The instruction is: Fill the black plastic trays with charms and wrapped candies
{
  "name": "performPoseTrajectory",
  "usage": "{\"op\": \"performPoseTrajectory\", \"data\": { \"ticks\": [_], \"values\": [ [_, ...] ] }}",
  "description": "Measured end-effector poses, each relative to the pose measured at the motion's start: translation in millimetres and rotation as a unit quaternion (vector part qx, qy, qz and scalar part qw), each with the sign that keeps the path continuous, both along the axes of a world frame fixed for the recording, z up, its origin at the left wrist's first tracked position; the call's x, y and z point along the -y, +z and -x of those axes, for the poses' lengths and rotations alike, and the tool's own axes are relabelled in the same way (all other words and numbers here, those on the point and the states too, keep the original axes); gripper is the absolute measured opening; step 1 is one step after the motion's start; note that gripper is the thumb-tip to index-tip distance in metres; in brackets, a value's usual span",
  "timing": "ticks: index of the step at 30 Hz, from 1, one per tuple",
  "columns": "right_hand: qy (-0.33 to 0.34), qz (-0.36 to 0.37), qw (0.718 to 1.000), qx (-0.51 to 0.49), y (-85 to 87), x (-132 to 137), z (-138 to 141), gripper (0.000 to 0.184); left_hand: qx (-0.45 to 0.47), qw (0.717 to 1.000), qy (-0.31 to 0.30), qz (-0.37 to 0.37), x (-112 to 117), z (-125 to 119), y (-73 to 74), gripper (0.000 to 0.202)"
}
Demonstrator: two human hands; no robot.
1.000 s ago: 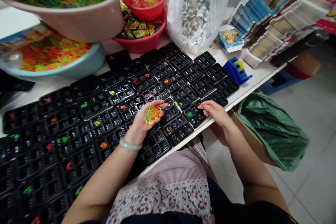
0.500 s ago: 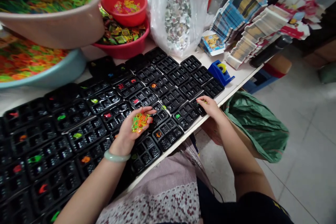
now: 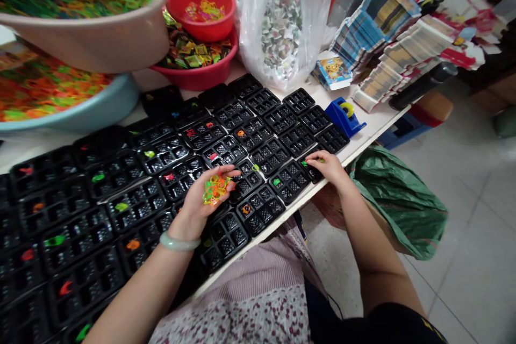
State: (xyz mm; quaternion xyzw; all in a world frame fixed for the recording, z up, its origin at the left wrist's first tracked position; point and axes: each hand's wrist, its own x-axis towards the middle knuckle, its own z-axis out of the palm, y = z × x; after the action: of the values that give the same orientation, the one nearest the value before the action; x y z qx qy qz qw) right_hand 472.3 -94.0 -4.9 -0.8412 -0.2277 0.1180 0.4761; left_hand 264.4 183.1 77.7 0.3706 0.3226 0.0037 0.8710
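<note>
My left hand (image 3: 200, 193) is palm up, its fingers curled round a small heap of bright plastic pieces (image 3: 216, 189) in orange, green and yellow. It hovers over black plastic trays (image 3: 226, 241) divided into small compartments. My right hand (image 3: 328, 166) reaches into a tray near the table's right front edge. Its thumb and fingers are pinched together, with a bit of yellow-green plastic (image 3: 321, 160) showing among them. Just beyond the fingertips, a green piece (image 3: 304, 163) is in a compartment. Many other trays hold a single coloured piece, such as an orange one (image 3: 246, 208).
Basins of coloured pieces, a beige one (image 3: 121, 43) above a blue one (image 3: 121, 102), stand at the back left beside red bowls (image 3: 201, 78). Behind the trays are a clear bag (image 3: 282, 21), a blue tape dispenser (image 3: 342, 118) and stacked cards (image 3: 407, 59). A green sack (image 3: 403, 204) is below the table edge.
A green piece now shows in the compartment at my right fingertips. My right hand has drawn back slightly from it. My left hand keeps its heap; the view has shifted a little.
</note>
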Motion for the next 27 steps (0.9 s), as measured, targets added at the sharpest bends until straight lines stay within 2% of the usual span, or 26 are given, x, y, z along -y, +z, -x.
{"op": "performPoseTrajectory", "data": {
  "ticks": [3,7,11,14,17,19,22,24,27],
  "values": [
    [-0.018,-0.004,1.0,0.011,2.8,-7.2,-1.0,0.014,-0.004,1.0,0.001,-0.001,1.1,0.3,0.3,0.023],
    [0.015,-0.009,0.994,0.108,10.0,-36.1,-11.4,0.015,0.0,1.0,-0.007,0.002,3.0,-0.3,0.2,0.023],
    [0.033,0.037,0.987,0.15,11.7,-68.6,-31.6,0.017,0.009,1.0,-0.013,0.001,1.4,2.0,-2.1,0.022],
    [0.034,0.07,0.987,0.143,12.4,-80.9,-38.7,0.016,0.007,1.0,-0.009,0.005,-2.7,6.0,-4.6,0.023],
    [0.049,0.058,0.987,0.143,20.8,-86.0,-25.6,0.017,0.006,1.0,0.003,0.014,-5.5,8.9,-5.2,0.023],
    [0.113,0.042,0.983,0.139,29.8,-90.6,-6.2,0.014,0.007,1.0,0.01,0.019,-5.7,9.1,-4.3,0.023],
    [0.235,0.054,0.961,0.134,38.9,-102.4,26.0,0.011,0.001,1.0,0.012,0.027,-4.9,7.8,-2.6,0.022],
    [0.282,0.072,0.945,0.148,38.2,-111.6,41.0,0.016,-0.002,0.999,0.01,0.036,-4.5,7.4,-2.5,0.022],
    [0.314,0.103,0.929,0.169,29.6,-122.0,48.2,0.029,0.006,0.999,0.006,0.039,-5.0,9.1,-3.9,0.021]
  ]
}}
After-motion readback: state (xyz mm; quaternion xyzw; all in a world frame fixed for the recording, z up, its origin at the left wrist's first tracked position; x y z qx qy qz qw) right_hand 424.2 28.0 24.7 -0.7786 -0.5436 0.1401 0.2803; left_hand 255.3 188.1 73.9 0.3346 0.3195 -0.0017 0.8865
